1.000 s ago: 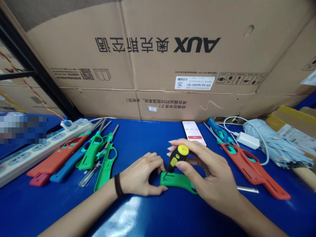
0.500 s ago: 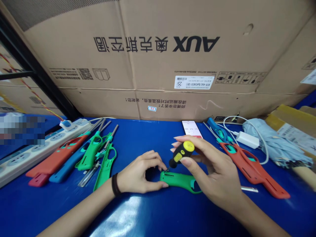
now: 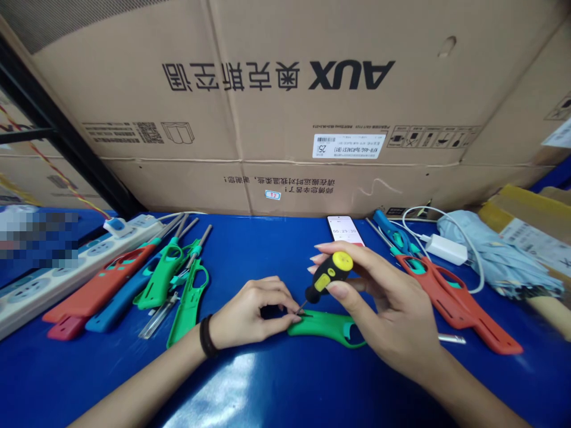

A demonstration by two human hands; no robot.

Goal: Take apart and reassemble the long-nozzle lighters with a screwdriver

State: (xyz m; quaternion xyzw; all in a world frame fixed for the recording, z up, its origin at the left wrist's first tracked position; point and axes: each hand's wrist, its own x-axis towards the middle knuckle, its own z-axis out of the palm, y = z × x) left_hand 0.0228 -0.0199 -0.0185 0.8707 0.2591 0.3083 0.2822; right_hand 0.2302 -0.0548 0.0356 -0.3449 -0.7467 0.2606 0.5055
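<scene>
A green utility lighter lies flat on the blue table in front of me, its metal tube poking out to the right. My left hand pinches the lighter's left end. My right hand grips a short black-and-yellow screwdriver, tilted, with its tip down at the lighter's left end beside my left fingertips.
More lighters, red, blue and green, lie at left beside a white power strip. A red lighter, a blue one, a phone, a white charger and a folded umbrella lie at right. A large cardboard box stands behind.
The screwdriver has tilted more to the right and its tip has moved to the lighter's left end. My left fingers have closed in around that tip.
</scene>
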